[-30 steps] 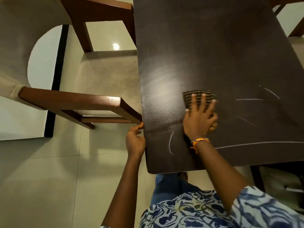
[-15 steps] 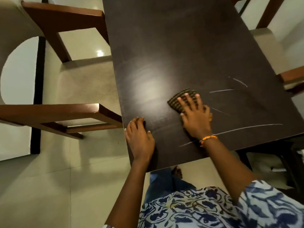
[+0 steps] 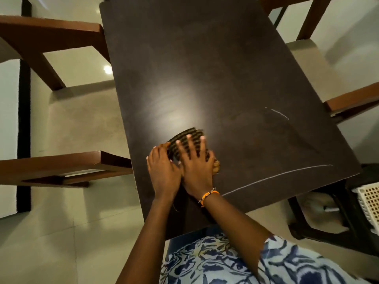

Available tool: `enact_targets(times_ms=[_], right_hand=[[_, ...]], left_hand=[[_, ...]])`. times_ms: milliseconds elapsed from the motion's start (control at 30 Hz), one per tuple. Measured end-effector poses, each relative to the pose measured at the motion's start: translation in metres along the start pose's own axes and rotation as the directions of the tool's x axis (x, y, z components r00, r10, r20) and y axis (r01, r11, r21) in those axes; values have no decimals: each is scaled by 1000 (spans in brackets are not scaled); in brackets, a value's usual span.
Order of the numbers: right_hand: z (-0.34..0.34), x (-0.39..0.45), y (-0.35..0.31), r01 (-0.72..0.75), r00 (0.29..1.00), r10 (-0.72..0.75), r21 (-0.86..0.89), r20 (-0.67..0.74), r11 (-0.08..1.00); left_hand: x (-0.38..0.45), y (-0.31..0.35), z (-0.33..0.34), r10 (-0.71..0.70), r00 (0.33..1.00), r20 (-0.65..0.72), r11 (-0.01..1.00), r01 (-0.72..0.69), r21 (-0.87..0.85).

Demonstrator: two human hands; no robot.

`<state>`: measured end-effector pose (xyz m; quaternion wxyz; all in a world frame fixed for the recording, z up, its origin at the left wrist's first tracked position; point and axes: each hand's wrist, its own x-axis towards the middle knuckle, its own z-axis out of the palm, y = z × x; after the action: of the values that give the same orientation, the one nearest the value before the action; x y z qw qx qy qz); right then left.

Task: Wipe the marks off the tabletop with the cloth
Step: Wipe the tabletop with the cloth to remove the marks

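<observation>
cloth [image 3: 185,138]: striped dark/tan rag, pinned flat on tabletop at about 7 o'clock of the top, near left edge; only far part shows past the fingertips
handling: looks soft, light, limp; likely bunches or slides under a weak press, so flat palm pressure on top beats a pinch; nothing fragile
hold point: judged best over the middle, fingers fanned, heel of palm down
right hand [image 3: 195,163]: palm down on cloth, fingers spread wide and straight, pressing rather than gripping; bead bracelet [image 3: 208,195] at wrist
left hand [image 3: 163,173]: just beside right hand, touching it; fingers loosely curled at cloth's left edge; whether cloth is pinched, cannot tell
tabletop [image 3: 205,58]: dark wood, smooth, glare patch at centre; bare apart from cloth and hands
marks: long white line [image 3: 276,177] at 4 o'clock along near edge, short white stroke [image 3: 280,114] at 3 o'clock, both well apart from cloth; faint smeared haze between them
progress: partial by the look, right-side marks not yet wiped
room: pale tiled floor; wooden chairs [image 3: 61,167] at 9 and 2 o'clock, tucked near table; white perforated basket [image 3: 369,199] at 4 o'clock, floor level
</observation>
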<state>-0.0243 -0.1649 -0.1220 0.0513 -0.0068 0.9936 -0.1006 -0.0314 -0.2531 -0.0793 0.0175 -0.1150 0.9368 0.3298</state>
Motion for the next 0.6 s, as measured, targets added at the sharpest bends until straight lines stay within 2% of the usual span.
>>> enact_targets(times_ms=[67,133,233,333,467,533,600], right_hand=[[1,1,6,213,977,-211,-36,33,976],[-1,7,35,250,968,-250,-56,15,967],[-14,19,106,78,997,-79,-65,-22,995],[-36,25,191,-123,991,117,-81,-66,989],[-67,29,294,-391,919,390,-17,-53,920],[-76,28,314,-420,907,420,-3,-35,907],[-75,32,307,-454,889,456,38,-50,890]], left_hand=[[4,1,1,-6,1000,-3,1000,5,-15],[6,6,7,33,999,15,999,-33,-2],[8,25,24,101,991,91,993,-106,49],[5,50,43,152,973,173,974,-177,143],[1,77,60,54,973,224,944,-123,306],[0,83,64,9,978,208,934,-83,348],[-1,87,64,-20,982,187,930,-51,363]])
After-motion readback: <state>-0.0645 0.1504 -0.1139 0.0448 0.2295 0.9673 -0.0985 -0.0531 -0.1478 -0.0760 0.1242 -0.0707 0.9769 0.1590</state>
